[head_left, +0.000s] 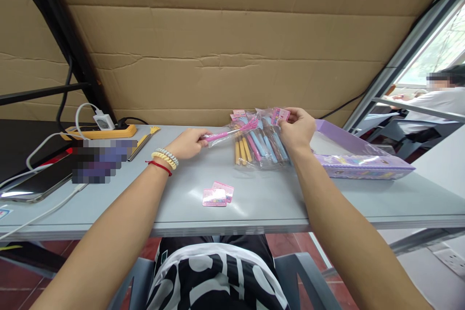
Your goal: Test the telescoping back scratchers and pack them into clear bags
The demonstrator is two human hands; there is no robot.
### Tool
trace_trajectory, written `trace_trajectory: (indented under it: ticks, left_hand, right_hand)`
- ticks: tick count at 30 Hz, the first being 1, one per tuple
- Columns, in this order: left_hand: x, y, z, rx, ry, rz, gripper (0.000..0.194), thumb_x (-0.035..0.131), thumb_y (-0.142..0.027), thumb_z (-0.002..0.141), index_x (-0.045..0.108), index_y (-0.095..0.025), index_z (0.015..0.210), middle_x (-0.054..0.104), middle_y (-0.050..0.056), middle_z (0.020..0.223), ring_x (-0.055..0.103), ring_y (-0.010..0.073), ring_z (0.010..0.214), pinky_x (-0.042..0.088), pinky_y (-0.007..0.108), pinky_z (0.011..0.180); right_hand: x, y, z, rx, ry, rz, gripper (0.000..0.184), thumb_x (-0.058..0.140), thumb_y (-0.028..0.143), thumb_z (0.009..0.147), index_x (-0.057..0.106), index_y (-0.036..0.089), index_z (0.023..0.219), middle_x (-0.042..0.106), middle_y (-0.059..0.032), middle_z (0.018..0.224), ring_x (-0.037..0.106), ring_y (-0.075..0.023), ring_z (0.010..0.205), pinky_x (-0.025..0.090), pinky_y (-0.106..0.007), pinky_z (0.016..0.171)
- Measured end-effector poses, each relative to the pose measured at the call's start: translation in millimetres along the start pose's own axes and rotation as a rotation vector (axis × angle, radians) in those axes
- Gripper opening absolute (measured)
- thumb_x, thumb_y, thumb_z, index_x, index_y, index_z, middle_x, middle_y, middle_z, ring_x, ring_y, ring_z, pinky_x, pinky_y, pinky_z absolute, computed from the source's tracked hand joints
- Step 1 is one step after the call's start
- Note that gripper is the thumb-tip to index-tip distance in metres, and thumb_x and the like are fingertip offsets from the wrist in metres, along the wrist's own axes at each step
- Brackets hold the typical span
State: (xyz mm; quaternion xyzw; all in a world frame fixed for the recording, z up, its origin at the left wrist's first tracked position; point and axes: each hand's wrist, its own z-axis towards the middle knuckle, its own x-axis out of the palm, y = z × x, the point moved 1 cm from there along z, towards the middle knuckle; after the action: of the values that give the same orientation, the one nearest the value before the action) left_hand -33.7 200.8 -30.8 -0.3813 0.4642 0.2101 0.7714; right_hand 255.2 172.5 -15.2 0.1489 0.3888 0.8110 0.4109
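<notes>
My left hand (189, 143) is closed on the lower end of a pink back scratcher (232, 133) in a clear wrapper. Its hand-shaped head points right, over a pile of wrapped back scratchers (259, 143) with yellow, pink, blue and brown handles. At the pile's upper right corner, my right hand (298, 128) pinches a pink header card (279, 115) on one of the clear bags. Two loose pink cards (215, 197) overlap on the grey table (261, 203) nearer to me.
A purple open box (366, 167) stands right of the pile. On the left lie a yellow-headed back scratcher (140, 147), a phone (39, 181), white cables and an orange power strip (125, 131). Cardboard (236, 34) backs the table. Another person (443, 97) sits beyond the frame at right.
</notes>
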Motion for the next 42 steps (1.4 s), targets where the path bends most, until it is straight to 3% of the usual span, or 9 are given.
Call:
trace_trajectory:
  ticks: [13,21,26,30,33,42]
  left_hand:
    - [1.7,-1.1,-0.6,0.012,-0.005,0.007,0.037,0.044,-0.022,0.082,0.062,-0.019,0.114,0.072,0.003,0.091,0.063,0.0189,0.086,0.046,0.028,0.079]
    - [2.2,-2.8,-0.5,0.004,-0.012,0.02,0.036,0.044,-0.024,0.083,0.063,-0.019,0.113,0.072,0.003,0.091,0.063,0.0189,0.083,0.045,0.028,0.076]
    - [0.3,-6.5,-1.3,-0.008,-0.009,0.042,0.037,0.044,-0.022,0.083,0.064,-0.018,0.114,0.071,0.003,0.087,0.062,0.0182,0.079,0.045,0.027,0.076]
    - [-0.4,-7.2,-1.6,-0.007,-0.003,0.055,0.036,0.044,-0.021,0.083,0.064,-0.018,0.113,0.07,0.003,0.084,0.061,0.0181,0.078,0.045,0.027,0.076]
    - [0.1,-6.8,-1.4,0.004,-0.005,0.048,0.037,0.044,-0.02,0.083,0.064,-0.018,0.114,0.071,0.003,0.085,0.061,0.0179,0.078,0.045,0.027,0.076]
    - [0.0,-7.2,-1.3,0.022,-0.003,0.051,0.035,0.044,-0.019,0.083,0.064,-0.018,0.112,0.071,0.002,0.088,0.062,0.0168,0.081,0.044,0.025,0.076]
  right_hand:
    - [-3.1,-1.1,1.2,0.161,0.023,0.0,0.029,0.063,0.009,0.046,0.064,0.018,0.074,0.068,-0.0003,0.069,0.065,-0.0199,0.065,0.053,-0.036,0.066]
    - [2.9,-4.5,2.1,0.059,0.029,0.085,0.022,0.058,0.013,0.057,0.067,0.016,0.077,0.071,-0.0035,0.078,0.067,-0.0195,0.073,0.055,-0.035,0.071]
    - [4.1,-6.7,2.7,0.061,0.034,0.103,0.025,0.056,0.009,0.057,0.067,0.015,0.079,0.071,-0.0035,0.079,0.067,-0.0191,0.075,0.054,-0.033,0.07]
    - [5.1,-7.3,1.5,0.026,0.052,0.067,0.014,0.06,0.021,0.066,0.067,0.016,0.077,0.071,-0.004,0.077,0.066,-0.0183,0.073,0.053,-0.033,0.068]
    - [5.1,-7.0,0.6,0.012,0.057,0.062,0.016,0.061,0.028,0.071,0.067,0.015,0.078,0.071,-0.0049,0.077,0.066,-0.0178,0.07,0.052,-0.033,0.068]
    - [0.9,-5.5,1.7,0.055,0.039,-0.018,0.015,0.062,0.02,0.067,0.065,0.016,0.082,0.07,-0.0059,0.079,0.066,-0.0196,0.072,0.053,-0.035,0.072]
